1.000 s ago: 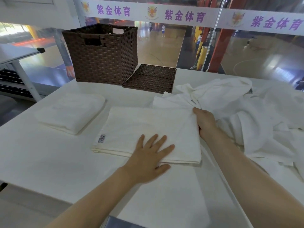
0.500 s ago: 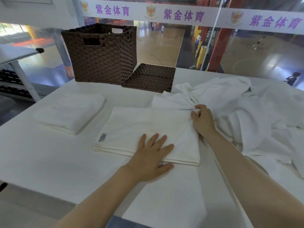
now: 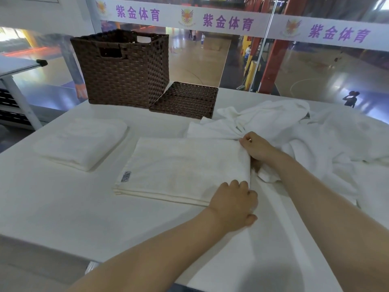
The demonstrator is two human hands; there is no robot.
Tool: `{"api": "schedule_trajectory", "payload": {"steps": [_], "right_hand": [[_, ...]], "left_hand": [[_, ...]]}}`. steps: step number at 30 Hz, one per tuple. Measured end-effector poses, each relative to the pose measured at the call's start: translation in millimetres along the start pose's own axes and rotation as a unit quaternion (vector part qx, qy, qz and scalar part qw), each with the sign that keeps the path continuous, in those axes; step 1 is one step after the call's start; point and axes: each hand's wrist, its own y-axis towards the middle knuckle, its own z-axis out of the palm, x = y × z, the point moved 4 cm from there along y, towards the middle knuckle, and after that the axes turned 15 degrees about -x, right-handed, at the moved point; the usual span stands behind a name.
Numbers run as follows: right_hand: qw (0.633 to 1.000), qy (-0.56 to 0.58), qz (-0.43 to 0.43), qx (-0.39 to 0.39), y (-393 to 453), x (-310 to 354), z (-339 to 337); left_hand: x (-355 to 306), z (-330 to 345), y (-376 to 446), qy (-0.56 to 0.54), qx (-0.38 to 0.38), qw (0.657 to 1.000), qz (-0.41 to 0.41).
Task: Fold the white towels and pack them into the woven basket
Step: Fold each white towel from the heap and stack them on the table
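A half-folded white towel (image 3: pixel 181 169) lies flat in the middle of the white table (image 3: pixel 63 207), a small label at its front left corner. My left hand (image 3: pixel 233 204) grips its near right corner with curled fingers. My right hand (image 3: pixel 255 147) pinches its far right corner. A finished folded towel (image 3: pixel 82 142) rests to the left. A heap of loose white towels (image 3: pixel 315 135) spreads across the right side. The tall brown woven basket (image 3: pixel 122 70) stands at the back left, its inside hidden.
A flat woven lid (image 3: pixel 187 100) lies beside the basket on its right. Behind the table a glass wall with a purple-lettered banner overlooks a sports hall. Another white table edge (image 3: pixel 21 64) shows at far left.
My left hand slid right from lying flat on the towel to its near right corner and closed on it. My right hand closed on the far right corner.
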Motion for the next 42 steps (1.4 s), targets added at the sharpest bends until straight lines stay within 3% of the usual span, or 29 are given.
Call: {"api": "schedule_trajectory", "payload": {"steps": [6,9,13,17,21,24,26,29,32,36,42], "right_hand": [[1.000,-0.012,-0.009,0.009,0,7,-7],[0.999,0.034,0.023,-0.001,1,10,-20],[1.000,-0.013,0.000,0.006,4,37,-49],[0.992,-0.106,-0.058,0.022,2,98,-74],[0.964,-0.231,-0.126,0.018,-5,169,-64],[0.952,-0.258,-0.164,0.005,-10,215,-38],[0.949,-0.254,-0.184,0.001,-12,239,-15],[0.940,-0.255,-0.226,0.023,-22,269,27],[0.935,-0.248,-0.244,0.062,-26,287,71],[0.960,-0.178,-0.156,0.150,-21,282,122],[0.951,-0.150,-0.111,0.248,-24,261,165]], "left_hand": [[-18,-4,4,0.041,0.082,0.994,0.060],[-11,-21,3,0.011,0.043,0.997,0.057],[11,-54,-7,-0.163,-0.072,0.982,-0.054],[40,-91,-27,-0.335,-0.169,0.912,-0.165],[80,-102,-53,-0.429,-0.236,0.825,-0.282],[110,-96,-78,-0.506,-0.239,0.746,-0.361],[130,-93,-97,-0.518,-0.245,0.718,-0.395],[159,-90,-127,-0.478,-0.254,0.723,-0.429],[182,-79,-153,-0.440,-0.212,0.743,-0.458],[201,-61,-175,-0.384,-0.144,0.776,-0.480],[209,-48,-181,-0.278,-0.085,0.838,-0.462]]}}
